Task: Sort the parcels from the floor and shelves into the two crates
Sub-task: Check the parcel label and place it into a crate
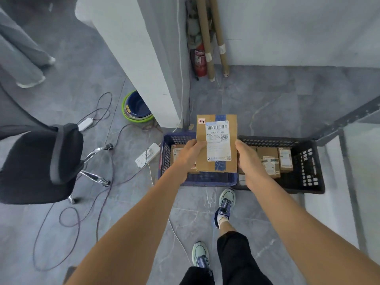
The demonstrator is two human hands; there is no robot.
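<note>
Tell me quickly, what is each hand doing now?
Left hand: holds the box by its left edge.
Right hand: holds the same box by its right edge.

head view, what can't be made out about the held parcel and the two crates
- Head view, blue crate: the held parcel and left hand cover most of its contents.
- Head view, label: its fine print is too small to read.
- Head view, black crate: the right hand hides its near left corner.
- Head view, shelf frame: cut off by the right edge.
</note>
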